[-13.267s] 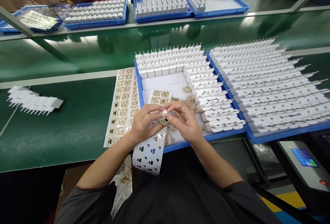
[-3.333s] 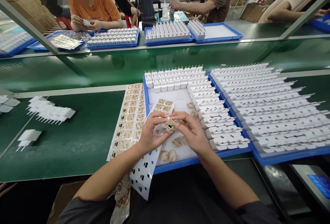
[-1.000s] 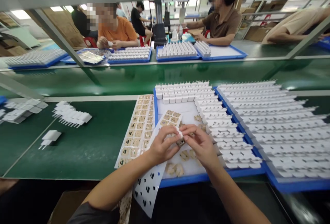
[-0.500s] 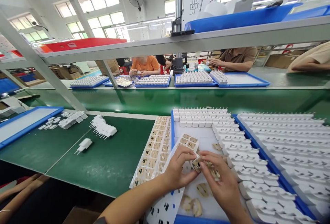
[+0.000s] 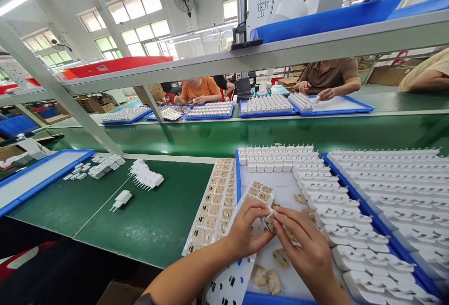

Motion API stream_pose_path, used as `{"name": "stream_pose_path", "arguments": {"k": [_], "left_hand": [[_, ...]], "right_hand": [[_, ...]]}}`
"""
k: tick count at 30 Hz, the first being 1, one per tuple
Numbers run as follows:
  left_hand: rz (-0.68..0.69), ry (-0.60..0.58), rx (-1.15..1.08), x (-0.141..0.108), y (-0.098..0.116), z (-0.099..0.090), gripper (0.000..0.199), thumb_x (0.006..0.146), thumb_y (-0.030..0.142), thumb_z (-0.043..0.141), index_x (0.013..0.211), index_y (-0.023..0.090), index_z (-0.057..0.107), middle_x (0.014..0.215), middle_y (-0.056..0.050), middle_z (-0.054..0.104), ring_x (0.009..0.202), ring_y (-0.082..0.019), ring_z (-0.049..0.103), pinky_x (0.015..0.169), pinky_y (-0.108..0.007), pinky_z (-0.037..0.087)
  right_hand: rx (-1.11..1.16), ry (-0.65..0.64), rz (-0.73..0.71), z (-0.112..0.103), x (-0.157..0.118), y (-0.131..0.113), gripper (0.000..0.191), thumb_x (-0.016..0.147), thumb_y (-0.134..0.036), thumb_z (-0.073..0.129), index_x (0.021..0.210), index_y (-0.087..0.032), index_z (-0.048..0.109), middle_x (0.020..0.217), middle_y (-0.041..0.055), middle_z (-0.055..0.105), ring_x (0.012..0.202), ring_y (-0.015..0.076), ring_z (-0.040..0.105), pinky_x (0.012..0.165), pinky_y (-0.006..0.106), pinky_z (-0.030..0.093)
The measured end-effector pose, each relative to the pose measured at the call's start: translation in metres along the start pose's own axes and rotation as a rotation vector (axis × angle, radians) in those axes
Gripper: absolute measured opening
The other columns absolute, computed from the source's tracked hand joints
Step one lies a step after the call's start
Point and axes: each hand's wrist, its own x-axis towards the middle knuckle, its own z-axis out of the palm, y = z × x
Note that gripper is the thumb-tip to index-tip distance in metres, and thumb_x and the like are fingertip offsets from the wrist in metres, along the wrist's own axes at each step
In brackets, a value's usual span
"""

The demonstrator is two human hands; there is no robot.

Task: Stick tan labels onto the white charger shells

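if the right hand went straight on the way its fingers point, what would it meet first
The right hand would first meet the tan-faced piece at its fingertips, then likely the left hand, though depth is unclear.

The left arm (image 5: pixel 196 271) slants in from below, and the left hand (image 5: pixel 248 230) and right hand (image 5: pixel 306 244) come close together, with thumbs (image 5: pixel 262 239) and fingers (image 5: pixel 255 205) bent and pinching at the tips.

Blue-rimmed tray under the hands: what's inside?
White plastic plugs in rows and loose tan cutouts. A white sticker sheet, left hand and right hand hide part of the tray floor.
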Motion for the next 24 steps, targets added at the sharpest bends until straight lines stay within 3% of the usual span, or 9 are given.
{"name": "stream_pose_path", "arguments": {"k": [24], "left_hand": [[-0.036,0.011,0.014,-0.0026,-0.005,0.0017,0.041,0.082,0.02,0.07,0.121,0.02,0.056,0.108,-0.01,0.063,0.101,-0.022,0.063,0.085,-0.04,0.057]], "right_hand": [[-0.04,-0.022,0.109,0.0022,-0.0032,0.0012,0.017,0.091,-0.015,0.063,0.107,-0.019,0.067,0.11,0.0095,0.074,0.098,0.0217,0.073,0.081,0.035,0.064]]}}
